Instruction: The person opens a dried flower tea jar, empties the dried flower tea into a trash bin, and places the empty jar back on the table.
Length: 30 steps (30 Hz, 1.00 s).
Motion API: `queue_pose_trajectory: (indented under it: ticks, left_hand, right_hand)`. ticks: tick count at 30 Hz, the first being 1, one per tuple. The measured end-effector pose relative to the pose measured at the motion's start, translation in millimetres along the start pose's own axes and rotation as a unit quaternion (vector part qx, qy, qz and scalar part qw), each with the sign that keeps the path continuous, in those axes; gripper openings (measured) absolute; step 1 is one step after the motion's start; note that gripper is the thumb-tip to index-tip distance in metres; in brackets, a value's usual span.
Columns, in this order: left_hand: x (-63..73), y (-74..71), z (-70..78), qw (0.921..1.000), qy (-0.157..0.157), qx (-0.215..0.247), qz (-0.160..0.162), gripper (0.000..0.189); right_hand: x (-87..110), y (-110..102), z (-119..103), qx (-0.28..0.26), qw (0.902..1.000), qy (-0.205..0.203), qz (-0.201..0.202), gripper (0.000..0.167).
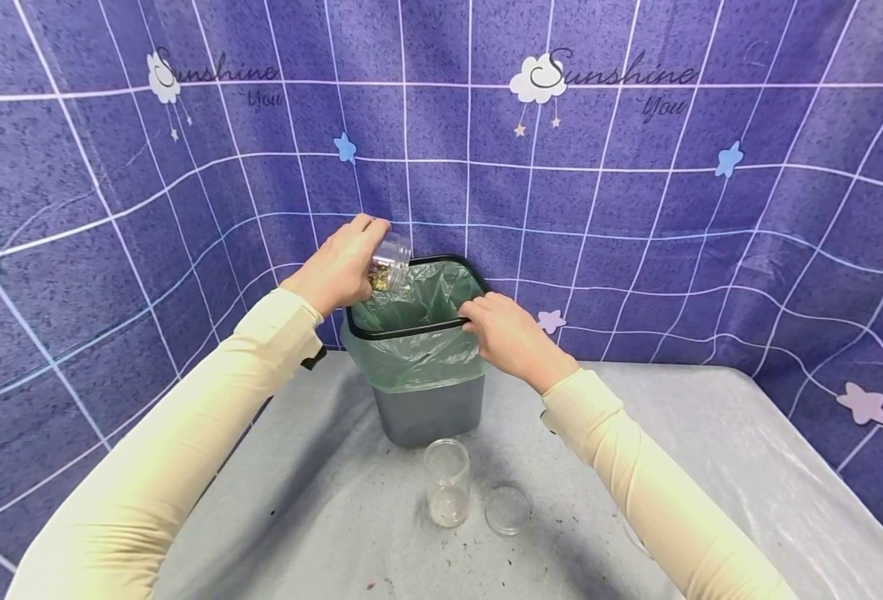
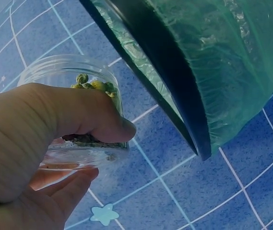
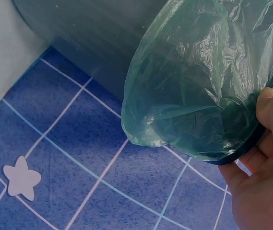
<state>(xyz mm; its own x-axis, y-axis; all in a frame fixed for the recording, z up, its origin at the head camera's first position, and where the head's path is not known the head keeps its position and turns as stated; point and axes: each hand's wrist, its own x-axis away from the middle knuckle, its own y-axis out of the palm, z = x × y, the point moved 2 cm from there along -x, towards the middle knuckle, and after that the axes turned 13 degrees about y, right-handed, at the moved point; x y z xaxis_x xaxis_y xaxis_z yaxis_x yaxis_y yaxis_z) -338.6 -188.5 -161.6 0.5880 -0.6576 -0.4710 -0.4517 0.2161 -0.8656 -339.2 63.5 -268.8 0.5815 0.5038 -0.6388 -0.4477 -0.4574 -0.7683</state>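
Observation:
A clear jar (image 1: 399,257) lies tipped on its side in my left hand (image 1: 342,265), its mouth towards the bin. Dried yellow-green buds (image 2: 95,85) and darker bits show inside it in the left wrist view. The grey trash bin (image 1: 428,410) stands on the table, lined with a green plastic bag (image 1: 419,362) folded over its black rim (image 1: 404,333). At the rim's right front corner, my right hand (image 1: 515,340) grips the edge, thumb on one side and fingers on the other in the right wrist view. The bottom of the bin's inside is hidden.
In front of the bin, an uncovered clear jar (image 1: 447,492) stands upright, with a round clear lid (image 1: 507,510) lying to its right. Small dark crumbs dot the grey tabletop (image 1: 321,517). A blue-purple gridded curtain (image 1: 599,200) hangs behind and to the left.

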Motion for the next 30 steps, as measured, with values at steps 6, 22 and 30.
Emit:
queue_pose_trajectory:
  ticks: [6,22,30]
  left_hand:
    - [-1.6,-2.2,1.3,1.0000,0.005,0.002,-0.007,0.086]
    - [-2.6,-0.6,3.3,0.9997,0.015,-0.006,-0.020,0.083]
    - [-3.2,2.0,2.6,0.9993,0.012,-0.009,-0.035,0.083]
  right_hand:
    - [-0.2,-0.1,1.1,-0.001,1.0000,0.000,0.003,0.006]
    - [-0.6,-1.6,0.9,0.006,1.0000,0.007,-0.001,0.005]
    - [0.6,-0.9,0.9,0.004,1.0000,0.001,0.004,0.005]
